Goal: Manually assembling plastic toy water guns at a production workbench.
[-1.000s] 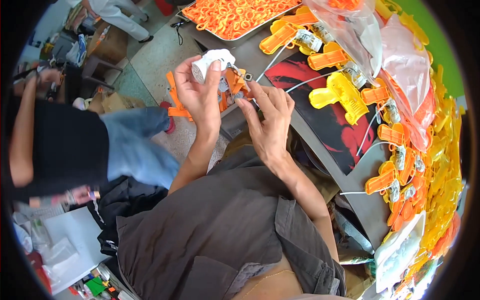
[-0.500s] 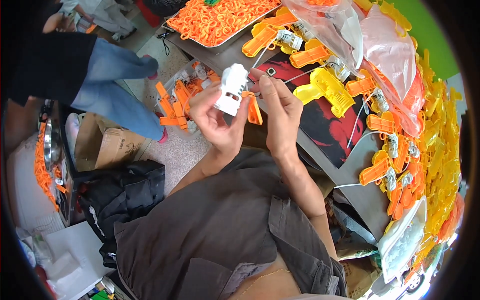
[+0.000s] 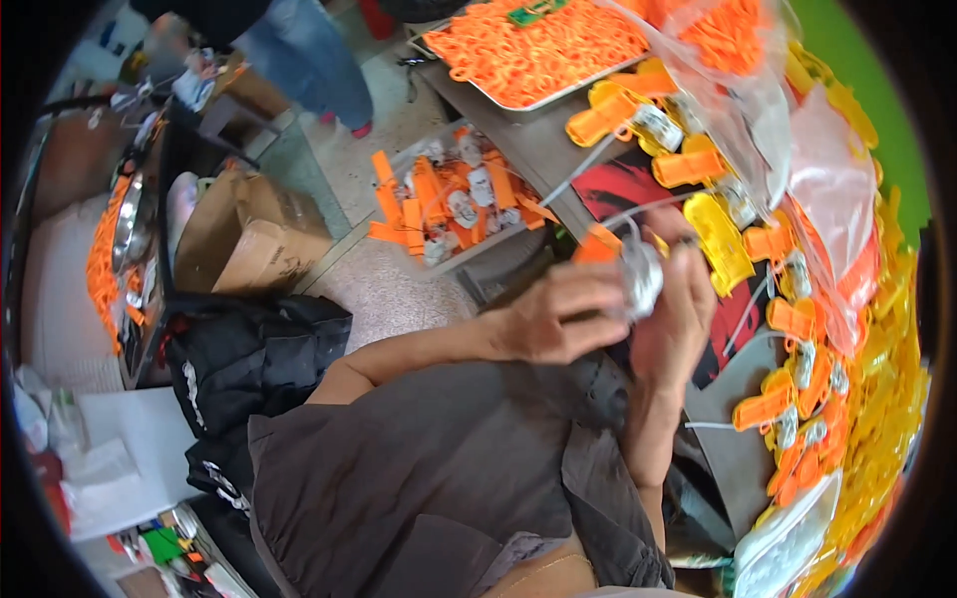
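A white plastic housing (image 3: 641, 279), smeared by motion, is held up over the near edge of the table. The fingers of my left hand (image 3: 563, 311) grip it from the left. My right hand (image 3: 678, 309) is closed against its right side with fingertips bent in; blur hides what they pinch. An orange plastic piece (image 3: 598, 244) shows just behind the housing, and I cannot tell whether it is joined on. Beyond my right fingers, a yellow toy-gun half shell (image 3: 720, 244) lies on the red and black mat (image 3: 608, 186).
Orange handles with white housings (image 3: 763, 401) and trailing wires line the table's right side, beside heaped yellow shells (image 3: 882, 399). A metal tray of orange rings (image 3: 538, 103) sits at the back. A bin (image 3: 439, 267) of orange parts and a cardboard box (image 3: 274, 244) stand left.
Both hands have moved right and lower over the table with the white housing, which has turned. The view has shifted left, and the person in jeans appears farther toward the top.
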Tool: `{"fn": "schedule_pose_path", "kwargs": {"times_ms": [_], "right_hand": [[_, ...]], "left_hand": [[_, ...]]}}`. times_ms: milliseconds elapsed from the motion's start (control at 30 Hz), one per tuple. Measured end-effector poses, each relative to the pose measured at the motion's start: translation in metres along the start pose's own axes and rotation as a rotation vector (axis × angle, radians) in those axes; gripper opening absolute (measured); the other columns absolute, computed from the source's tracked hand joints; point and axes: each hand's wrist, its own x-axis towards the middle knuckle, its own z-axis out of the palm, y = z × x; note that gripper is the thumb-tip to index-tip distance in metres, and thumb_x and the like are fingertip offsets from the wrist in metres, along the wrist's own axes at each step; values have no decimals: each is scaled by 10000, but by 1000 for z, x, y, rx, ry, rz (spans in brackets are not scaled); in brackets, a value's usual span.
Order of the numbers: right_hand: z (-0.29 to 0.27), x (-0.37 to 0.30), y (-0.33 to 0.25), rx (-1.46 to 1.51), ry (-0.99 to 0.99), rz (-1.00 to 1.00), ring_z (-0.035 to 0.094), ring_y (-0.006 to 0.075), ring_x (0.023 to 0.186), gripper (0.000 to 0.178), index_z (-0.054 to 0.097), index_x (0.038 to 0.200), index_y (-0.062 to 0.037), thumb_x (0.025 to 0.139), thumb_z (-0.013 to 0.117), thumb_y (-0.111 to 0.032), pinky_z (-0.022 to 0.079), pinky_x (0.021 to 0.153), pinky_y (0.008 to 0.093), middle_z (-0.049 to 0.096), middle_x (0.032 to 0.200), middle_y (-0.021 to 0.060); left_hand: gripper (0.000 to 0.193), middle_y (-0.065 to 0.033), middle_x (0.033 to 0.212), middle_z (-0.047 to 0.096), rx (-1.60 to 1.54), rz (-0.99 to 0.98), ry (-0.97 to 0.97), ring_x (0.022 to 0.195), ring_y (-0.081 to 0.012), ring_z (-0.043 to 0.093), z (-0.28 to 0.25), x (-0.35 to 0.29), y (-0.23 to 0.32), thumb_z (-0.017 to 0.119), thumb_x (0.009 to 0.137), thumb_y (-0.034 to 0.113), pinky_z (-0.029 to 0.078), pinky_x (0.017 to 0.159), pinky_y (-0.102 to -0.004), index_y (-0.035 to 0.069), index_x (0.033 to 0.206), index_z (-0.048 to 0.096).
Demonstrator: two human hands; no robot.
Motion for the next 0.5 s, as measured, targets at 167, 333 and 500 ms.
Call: {"fn": "schedule_pose_path", "kwargs": {"times_ms": [167, 333, 500], "right_hand": [[-74, -27, -22, 148, 52, -81, 619, 170, 1034, 452, 422, 1402, 22, 1033, 494, -229, 441, 1037, 367, 648, 1044, 65], [-174, -47, -72, 271, 71, -230, 496, 110, 705, 394, 397, 1408, 35, 1040, 406, -105, 369, 1026, 278, 456, 767, -1], [-323, -118, -136, 217, -172, -307, 615, 131, 841, 375, 457, 1374, 9, 1021, 502, -109, 468, 1041, 353, 582, 853, 49]], "left_hand": [[245, -119, 1084, 549, -127, 298, 11, 1025, -304, 581, -7, -3, 1, 728, 821, -7, 601, 862, -481, 99, 1035, 668], [322, -121, 1171, 562, -25, 12, 48, 1075, -324, 563, 12, 35, -16, 699, 747, -86, 516, 876, -450, 94, 1014, 685], [151, -133, 1126, 577, -114, -265, -21, 1021, -316, 575, 41, 72, -55, 629, 821, -29, 454, 917, -429, 71, 931, 656]]}}
